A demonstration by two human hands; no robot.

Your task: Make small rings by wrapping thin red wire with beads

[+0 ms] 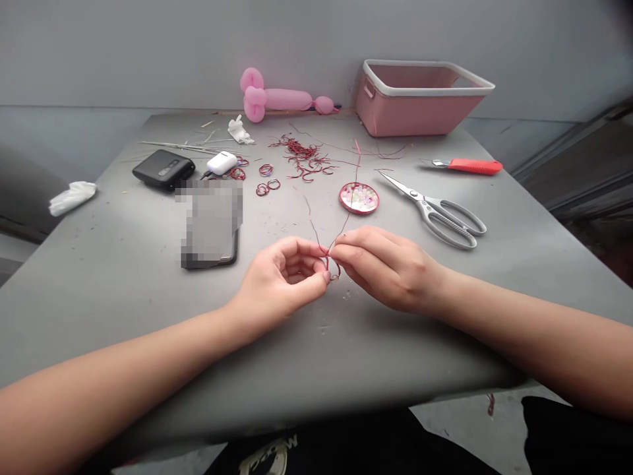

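Between the left hand [281,280] and the right hand [390,267], right at their fingertips, is a small loop of thin dark-red cord or wire [339,268]. The left hand pinches it, thumb low and forefinger at the top, the other fingers curled. The right hand is drawn narrow, its bunched fingertips at the loop's top, where two loose ends spread away from both hands. Just beyond the right fingertips, a shallow round red-rimmed dish [360,212] holds pale beads [364,197]. Past the right hand lie grey metal scissors [421,201] and, farther off, a red-handled cutter [475,166]. Ahead of both hands spreads a tangle of dark-red clippings [302,150], with small dark-red rings [262,190] toward the left hand's side. Beyond the left hand and leftward lies a flat, dark rectangular device [212,227], partly pixelated. Farthest from the hands, at the grey surface's [297,359] back, are a pink twisted balloon [287,99] and a white-rimmed pink plastic basket [420,116].
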